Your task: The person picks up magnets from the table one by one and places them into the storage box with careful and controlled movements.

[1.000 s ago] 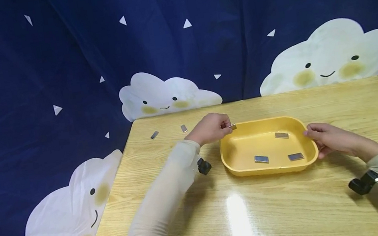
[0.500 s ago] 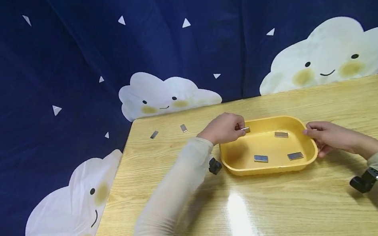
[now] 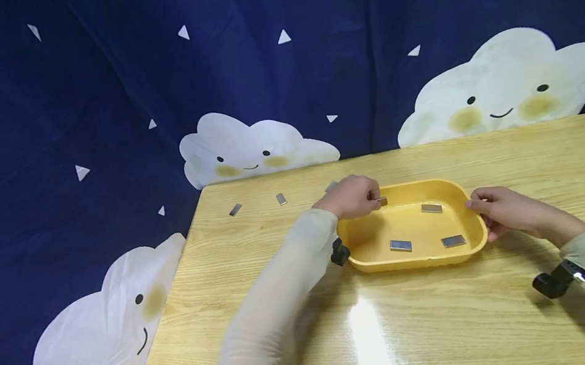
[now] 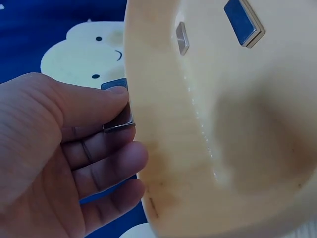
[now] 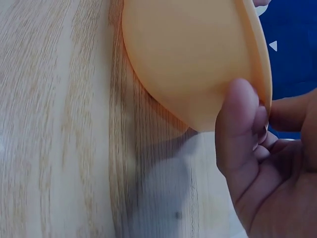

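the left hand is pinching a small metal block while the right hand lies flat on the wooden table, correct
The right hand isn't lying flat: it grips the yellow tray by its rim, as the right wrist view shows. The left hand does pinch a small metal block.

I have a lane over the desk (image 3: pixel 199 320) between its left edge and the left sleeve (image 3: pixel 279 290), with metal blocks (image 3: pixel 280 199) near the far left corner; another runs toward the far right corner. The yellow tray (image 3: pixel 411 264) stands between, the left hand (image 3: pixel 351 197) over its far left corner, the right hand (image 3: pixel 510 211) barring its right end.
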The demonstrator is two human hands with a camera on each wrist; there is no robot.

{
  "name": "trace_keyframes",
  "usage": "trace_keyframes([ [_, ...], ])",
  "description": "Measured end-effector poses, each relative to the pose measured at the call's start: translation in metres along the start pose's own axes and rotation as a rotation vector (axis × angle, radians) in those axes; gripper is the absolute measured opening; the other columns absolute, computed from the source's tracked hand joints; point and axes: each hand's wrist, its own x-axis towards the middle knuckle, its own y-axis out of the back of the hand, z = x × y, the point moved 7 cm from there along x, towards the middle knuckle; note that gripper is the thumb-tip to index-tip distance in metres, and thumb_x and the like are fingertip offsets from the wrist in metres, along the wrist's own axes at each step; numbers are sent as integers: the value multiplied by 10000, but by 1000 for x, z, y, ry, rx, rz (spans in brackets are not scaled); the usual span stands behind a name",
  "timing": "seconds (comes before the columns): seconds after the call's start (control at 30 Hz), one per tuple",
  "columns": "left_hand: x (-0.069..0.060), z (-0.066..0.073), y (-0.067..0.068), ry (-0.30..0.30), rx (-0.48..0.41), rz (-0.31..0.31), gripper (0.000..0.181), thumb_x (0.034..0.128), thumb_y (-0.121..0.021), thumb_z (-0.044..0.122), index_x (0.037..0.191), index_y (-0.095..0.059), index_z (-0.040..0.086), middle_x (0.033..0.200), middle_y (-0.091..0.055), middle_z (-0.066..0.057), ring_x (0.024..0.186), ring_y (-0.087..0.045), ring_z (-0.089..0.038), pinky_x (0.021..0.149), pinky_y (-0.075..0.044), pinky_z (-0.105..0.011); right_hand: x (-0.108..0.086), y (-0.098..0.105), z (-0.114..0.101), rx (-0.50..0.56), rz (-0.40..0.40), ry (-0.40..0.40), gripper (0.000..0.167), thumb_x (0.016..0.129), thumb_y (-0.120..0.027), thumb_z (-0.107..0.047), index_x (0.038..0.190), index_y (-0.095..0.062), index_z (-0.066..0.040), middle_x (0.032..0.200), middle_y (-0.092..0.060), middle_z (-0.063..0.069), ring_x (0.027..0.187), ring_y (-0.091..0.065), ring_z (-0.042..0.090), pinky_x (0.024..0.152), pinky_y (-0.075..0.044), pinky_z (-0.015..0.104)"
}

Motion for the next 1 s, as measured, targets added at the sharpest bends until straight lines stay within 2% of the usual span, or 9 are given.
trace_keyframes([
  [0.17,4,-5,-3,35,-3,-5,119,954,-639,276,872,-667,195,811,-612,82,718,-519,-83,660,-386,-218,2,-2,0,-10,6,1,318,1086,-336,-238,972,-439,40,767,-558,47,628,-617,117,606,-581,315],
  [0.37,11,-9,-6,86,-37,-14,140,952,-640,270,838,-648,190,788,-581,76,708,-505,-90,660,-368,-221,0,-1,0,15,9,-10,301,1084,-335,-221,908,-420,8,765,-565,57,630,-629,133,624,-591,327],
  [0.6,14,-12,-10,75,-70,-20,143,944,-660,253,835,-651,162,777,-571,68,686,-492,-79,619,-368,-180,3,-1,1,9,-19,-18,296,1088,-322,-214,895,-394,-2,761,-519,37,631,-620,122,618,-588,323],
  [0.8,15,-14,-10,84,-81,-20,161,946,-658,251,817,-634,157,760,-553,60,677,-480,-81,623,-360,-187,5,2,-3,-65,-28,-42,255,1084,-328,-184,912,-391,-7,757,-482,28,664,-624,119,629,-585,311],
  [1.0,18,-11,-11,68,-62,-38,149,947,-655,263,849,-647,150,790,-570,59,692,-489,-84,636,-368,-183,4,1,-11,-144,-28,-40,250,1076,-341,-168,897,-396,-3,729,-466,29,638,-600,122,600,-563,301],
])
